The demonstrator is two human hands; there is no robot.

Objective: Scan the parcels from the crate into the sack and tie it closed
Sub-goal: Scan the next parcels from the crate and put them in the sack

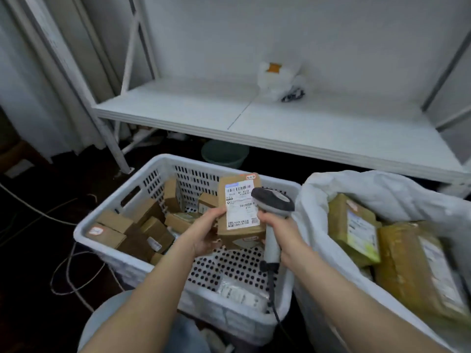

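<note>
Sack [382,189] cut off by right edge; parcels [354,228] inside blurred, labels unreadable. Scanner [274,200] head covers a label corner on the held parcel [240,212]; small print illegible. Left hand [206,231]: fingers hidden behind it.

Soft, cool, even light falls on the shelf [178,108] and wall [331,34]; we find no hard shadows or glare there. The floor [30,250] beside the crate [107,217] sinks almost to black. The label [240,205] on the held parcel [244,235] reads sharp, but the sack [382,189] and its boxes [418,271] at the right edge smear with blur. The shelf posts [116,149] bow from wide-angle distortion.
</note>
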